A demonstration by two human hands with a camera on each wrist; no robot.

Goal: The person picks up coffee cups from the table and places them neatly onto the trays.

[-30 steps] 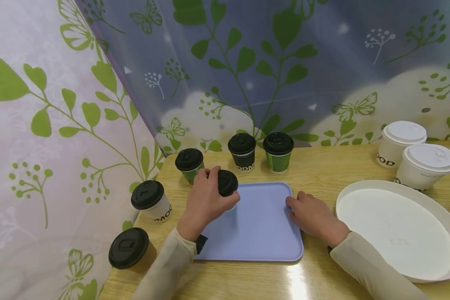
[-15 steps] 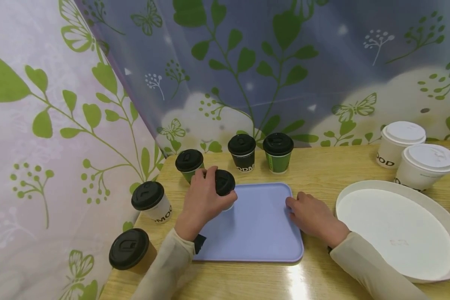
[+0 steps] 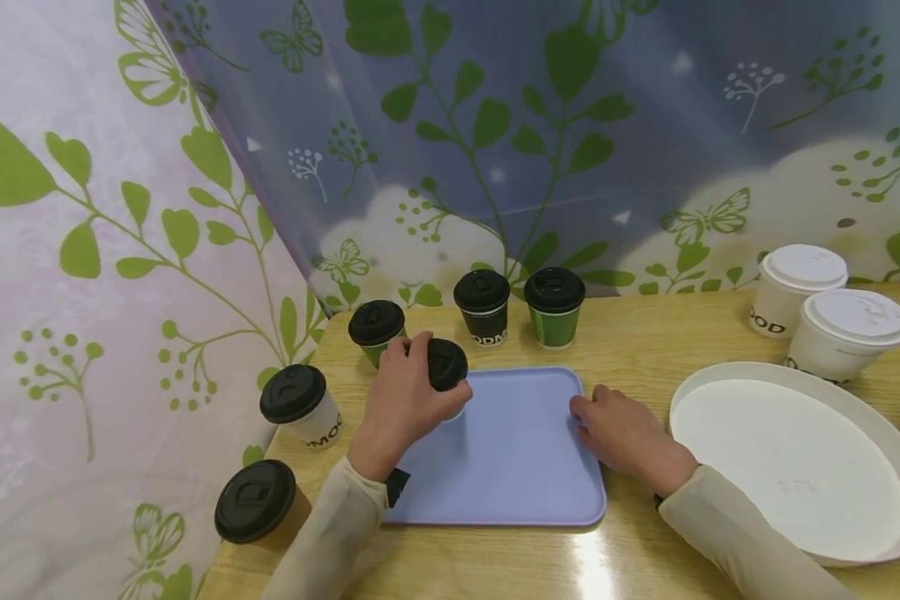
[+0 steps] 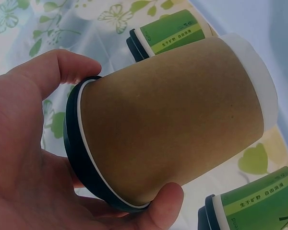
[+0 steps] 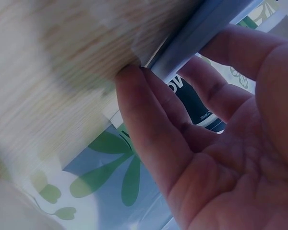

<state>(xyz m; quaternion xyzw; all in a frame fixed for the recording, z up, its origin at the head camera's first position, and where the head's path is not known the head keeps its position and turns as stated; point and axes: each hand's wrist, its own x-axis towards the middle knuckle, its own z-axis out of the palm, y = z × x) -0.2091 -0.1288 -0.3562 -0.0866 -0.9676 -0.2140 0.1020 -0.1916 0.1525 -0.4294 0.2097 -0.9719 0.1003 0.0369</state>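
My left hand (image 3: 407, 404) grips a brown paper coffee cup (image 4: 173, 120) by its black lid (image 3: 447, 364), with thumb and fingers spread around the lid's rim. It is over the back left part of a lavender tray (image 3: 525, 467), its pale base end close to the tray's surface. In the head view the hand hides most of the cup's side. My right hand (image 3: 624, 432) holds the tray's right edge, fingers bent at the rim; in the right wrist view the tray's rim (image 5: 182, 55) runs between thumb and fingers.
Lidded cups surround the tray: a green cup (image 3: 377, 332), a black cup (image 3: 483, 307) and another green cup (image 3: 554, 308) behind, a white cup (image 3: 302, 404) and a brown cup (image 3: 262, 504) left. At right stand a round white tray (image 3: 787, 467) and white tubs (image 3: 843, 333).
My left hand has shifted the coffee cup slightly to the left over the tray. My right hand has stayed at the tray's edge.
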